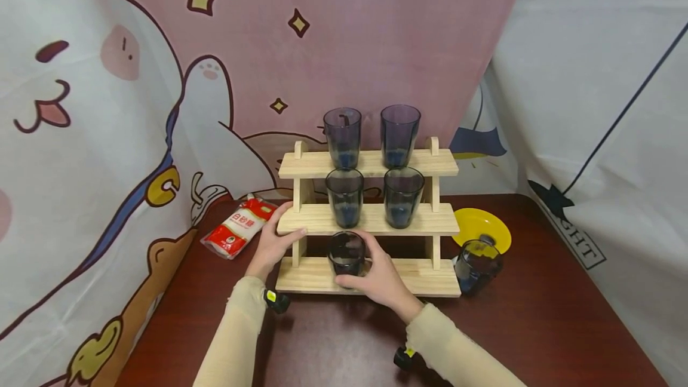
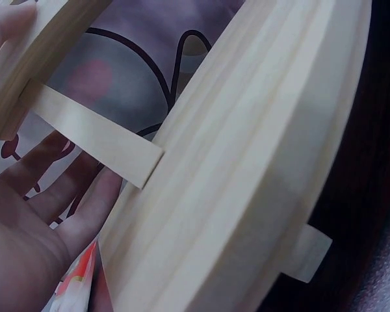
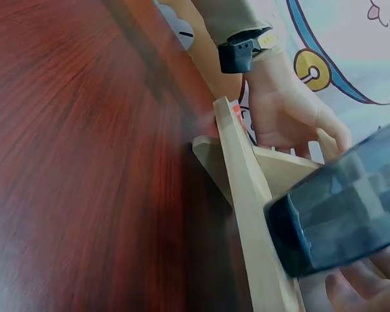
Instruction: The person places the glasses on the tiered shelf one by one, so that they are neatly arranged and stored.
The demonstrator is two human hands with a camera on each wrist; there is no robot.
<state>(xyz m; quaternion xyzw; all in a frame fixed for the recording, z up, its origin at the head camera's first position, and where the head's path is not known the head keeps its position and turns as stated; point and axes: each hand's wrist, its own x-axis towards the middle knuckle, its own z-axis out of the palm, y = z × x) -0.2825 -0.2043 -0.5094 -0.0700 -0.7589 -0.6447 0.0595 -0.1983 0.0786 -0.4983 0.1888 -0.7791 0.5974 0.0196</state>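
Note:
A three-tier wooden rack point(image 1: 419, 276) stands on the table. My left hand point(image 1: 270, 245) grips the left end of its middle tier, thumb at the front and the other fingers behind the side, as the left wrist view also shows. My right hand point(image 1: 383, 276) holds a dark tinted drinking glass point(image 1: 344, 251) upright over the left part of the bottom tier. In the right wrist view, the base of this glass point(image 3: 341, 211) is right at the tier's board. Two glasses stand on the middle tier point(image 1: 371, 220) and two purplish ones on the top tier point(image 1: 368, 163).
Another dark glass point(image 1: 475, 273) stands on the table point(image 1: 537, 297) by the rack's right end. Behind it lies a yellow plate point(image 1: 475, 220) with a small dark object on it. A red and white bag point(image 1: 239, 229) lies left of the rack. Printed cloth point(image 1: 403, 28) hangs behind.

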